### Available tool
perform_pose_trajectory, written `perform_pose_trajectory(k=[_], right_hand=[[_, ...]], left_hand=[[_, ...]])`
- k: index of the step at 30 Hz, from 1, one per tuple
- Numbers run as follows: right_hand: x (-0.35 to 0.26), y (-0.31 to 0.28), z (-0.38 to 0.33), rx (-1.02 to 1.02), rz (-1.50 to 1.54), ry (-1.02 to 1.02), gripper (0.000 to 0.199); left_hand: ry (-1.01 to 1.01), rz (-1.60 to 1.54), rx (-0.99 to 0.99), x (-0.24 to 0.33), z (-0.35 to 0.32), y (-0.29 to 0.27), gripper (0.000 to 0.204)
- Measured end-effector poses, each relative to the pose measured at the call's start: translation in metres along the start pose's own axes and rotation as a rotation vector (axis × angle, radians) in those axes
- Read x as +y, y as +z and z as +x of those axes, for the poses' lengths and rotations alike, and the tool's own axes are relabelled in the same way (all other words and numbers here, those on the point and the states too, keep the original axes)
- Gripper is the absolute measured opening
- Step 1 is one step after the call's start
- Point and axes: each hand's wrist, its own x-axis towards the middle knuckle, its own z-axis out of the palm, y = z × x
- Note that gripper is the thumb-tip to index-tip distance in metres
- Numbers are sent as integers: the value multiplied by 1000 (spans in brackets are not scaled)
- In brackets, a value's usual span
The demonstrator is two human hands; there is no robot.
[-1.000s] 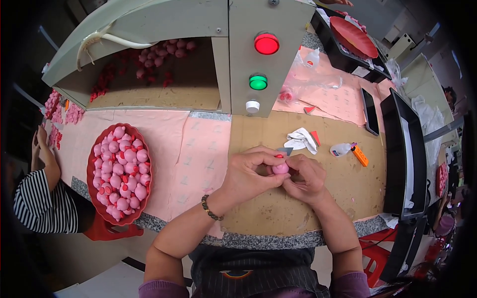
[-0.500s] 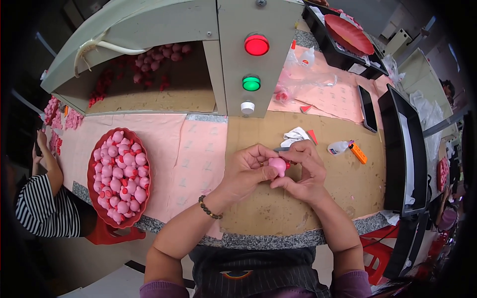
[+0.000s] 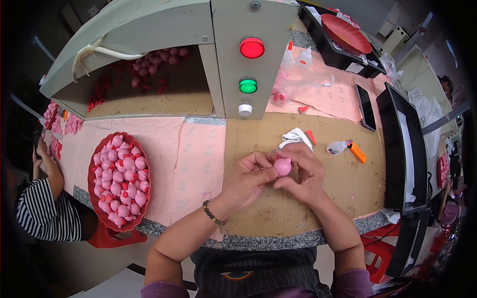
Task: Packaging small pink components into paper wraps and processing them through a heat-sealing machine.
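Note:
Between both hands, above the brown board [image 3: 258,213], is a small round pink toy piece [image 3: 282,167] with a little nub on it. My left hand [image 3: 250,175] pinches it from the left, thumb and fingers closed at its side. Curled around its far right side is my right hand [image 3: 305,171], fingertips at its top edge and thumb just below it. Part of the piece is hidden by the fingers. A crumpled white cloth [image 3: 296,137] lies just beyond my right hand, beside a small red triangular piece [image 3: 311,137].
At left stands a red scalloped tray [image 3: 91,193] heaped with similar pink pieces. A grey machine [image 3: 231,64] with lamps rises behind. To the right are a small clear bottle [image 3: 337,147], an orange cutter [image 3: 357,153], a phone [image 3: 366,108] and a black bin [image 3: 386,164]. A co-worker [image 3: 47,211] sits far left.
The pink piece has turned in my fingers; the red part seen on its right side no longer shows. Both hands have shifted slightly toward me, and the view has tilted a little.

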Motion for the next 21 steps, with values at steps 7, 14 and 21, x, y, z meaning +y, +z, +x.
perform_pose_trajectory(k=[7, 14, 21], right_hand=[[-1, -5, -2, -20, -16, 45, 43], [-2, -4, -2, -17, -46, 48, 41], [-3, -1, 7, -91, -34, -79, 44]], left_hand=[[-33, 14, -4, 0, 3, 1, 12], [-68, -23, -11, 2, 2, 2, 13], [-109, -67, -5, 12, 1, 8, 21]])
